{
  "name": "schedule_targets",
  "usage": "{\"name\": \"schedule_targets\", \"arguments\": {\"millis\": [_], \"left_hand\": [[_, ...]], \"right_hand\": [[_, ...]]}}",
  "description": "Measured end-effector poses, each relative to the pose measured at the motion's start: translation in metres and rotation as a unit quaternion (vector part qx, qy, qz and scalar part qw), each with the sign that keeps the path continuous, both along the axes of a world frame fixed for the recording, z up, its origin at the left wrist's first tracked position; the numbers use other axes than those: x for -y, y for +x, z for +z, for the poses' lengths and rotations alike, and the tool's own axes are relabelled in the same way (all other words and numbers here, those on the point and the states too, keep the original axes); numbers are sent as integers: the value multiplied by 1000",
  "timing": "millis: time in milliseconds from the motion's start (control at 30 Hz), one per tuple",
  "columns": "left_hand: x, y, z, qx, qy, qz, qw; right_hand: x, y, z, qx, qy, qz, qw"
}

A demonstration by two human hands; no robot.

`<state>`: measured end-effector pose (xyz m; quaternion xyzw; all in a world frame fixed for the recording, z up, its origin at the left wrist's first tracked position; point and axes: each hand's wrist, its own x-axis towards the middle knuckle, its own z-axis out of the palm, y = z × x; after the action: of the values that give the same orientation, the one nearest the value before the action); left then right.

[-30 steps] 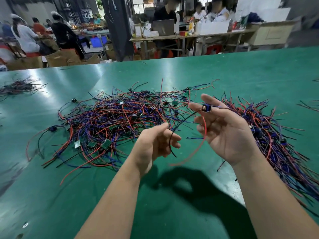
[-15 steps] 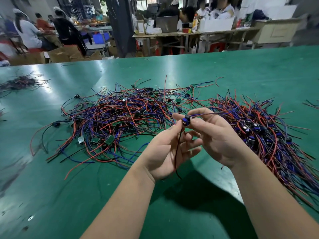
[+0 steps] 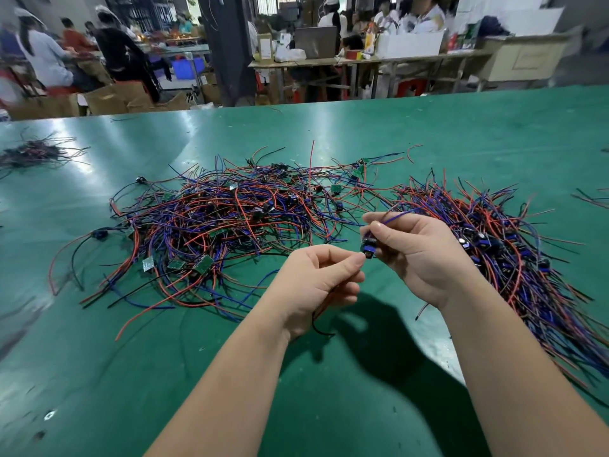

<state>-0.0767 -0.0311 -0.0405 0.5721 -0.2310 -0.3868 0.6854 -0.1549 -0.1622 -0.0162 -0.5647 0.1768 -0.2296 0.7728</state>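
Connector (image 3: 368, 247), a small blue-and-black part, is held in the air above the near middle of the worktop (image 3: 461, 133), pinched between the thumb and curled fingers (image 3: 379, 229) of the right hand (image 3: 418, 255). A blue wire (image 3: 397, 216) runs from it up and to the right, over the top of that hand. The left hand (image 3: 316, 285) is just beside it on the lower left, with fingers curled in and the thumb tip pressed to the forefinger right at the connector's lower edge; whether it touches the part cannot be told. A black wire (image 3: 318, 328) comes out from under those curled fingers and hangs in a loop below the palm, so the left hand is clamped on it. Behind the hands lies the middle heap (image 3: 230, 225), a loose tangle of red, blue and black wires with small green boards (image 3: 202, 264) at its near edge. A denser right heap (image 3: 510, 255) lies just beyond the right hand and spreads toward the near right edge. A small far bundle (image 3: 36, 153) lies well apart at the left. Past the worktop, people (image 3: 46, 57) sit at cluttered tables (image 3: 329, 62).
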Motion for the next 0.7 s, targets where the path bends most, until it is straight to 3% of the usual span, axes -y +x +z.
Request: {"name": "schedule_targets", "arguments": {"millis": [200,400,533,700], "left_hand": [[4,-8,5,12,18,23,999],[6,-8,1,72,10,121,990],[2,-5,6,34,-18,88,995],[4,-9,4,49,-9,80,996]], "right_hand": [[2,1,0,-9,-7,3,1000],[-9,9,-5,-20,-22,-10,999],[-7,8,-4,-1,80,17,997],[-7,10,-11,-56,60,27,996]]}}
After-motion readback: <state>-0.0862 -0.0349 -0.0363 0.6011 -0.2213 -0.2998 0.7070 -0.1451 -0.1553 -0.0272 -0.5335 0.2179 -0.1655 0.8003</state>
